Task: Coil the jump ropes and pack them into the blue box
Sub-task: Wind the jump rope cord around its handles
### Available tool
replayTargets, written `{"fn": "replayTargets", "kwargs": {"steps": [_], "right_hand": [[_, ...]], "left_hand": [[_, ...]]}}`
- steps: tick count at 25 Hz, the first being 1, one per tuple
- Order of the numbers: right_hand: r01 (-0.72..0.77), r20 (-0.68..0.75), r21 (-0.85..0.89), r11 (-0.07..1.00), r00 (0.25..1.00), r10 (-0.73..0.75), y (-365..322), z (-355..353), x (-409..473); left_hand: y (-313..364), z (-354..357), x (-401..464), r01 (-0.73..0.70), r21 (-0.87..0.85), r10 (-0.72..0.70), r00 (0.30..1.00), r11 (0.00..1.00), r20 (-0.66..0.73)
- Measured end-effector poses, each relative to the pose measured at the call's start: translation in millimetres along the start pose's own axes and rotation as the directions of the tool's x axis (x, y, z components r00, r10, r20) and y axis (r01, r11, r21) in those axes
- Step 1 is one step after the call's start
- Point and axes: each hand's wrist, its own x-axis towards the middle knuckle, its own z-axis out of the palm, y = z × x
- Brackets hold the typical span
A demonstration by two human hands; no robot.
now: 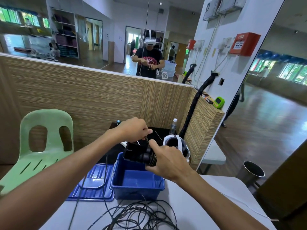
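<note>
Both hands, left hand (134, 130) and right hand (167, 161), grip black rope handles (146, 157) above the empty blue box (137, 188).

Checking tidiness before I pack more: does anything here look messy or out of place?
Yes: a loose tangle of black rope sprawls uncoiled on the white table in front of the blue box, whose lid lies off beside it.

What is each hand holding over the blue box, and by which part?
The right hand grips the black jump rope handles around their ribbed ends. The left hand pinches the thin rope cord just above them.
</note>
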Motion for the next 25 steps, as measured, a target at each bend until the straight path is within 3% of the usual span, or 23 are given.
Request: {"fn": "replayTargets", "kwargs": {"steps": [14,19,22,25], "right_hand": [[-0.240,0.040,0.004,0.971,0.970,0.240,11.4,21.1,0.8],[-0.304,-0.010,0.019,0.952,0.953,0.304,19.9,10.7,15.0],[-0.310,-0.039,0.048,0.949,0.949,0.312,19.7,7.1,20.6],[-0.307,-0.084,0.039,0.951,0.947,0.309,17.0,8.0,20.1]], "left_hand": [[36.0,14.3,-20.1,-0.043,-0.102,0.053,0.994,0.994,0.100],[68.5,43.2,-48.5,0.048,0.134,-0.025,0.985,0.990,-0.170],[73.7,68.4,-60.9,0.082,0.042,-0.061,0.929,0.996,-0.366],[64.8,89.6,-67.5,-0.010,-0.048,-0.015,0.877,0.999,-0.481]]}}
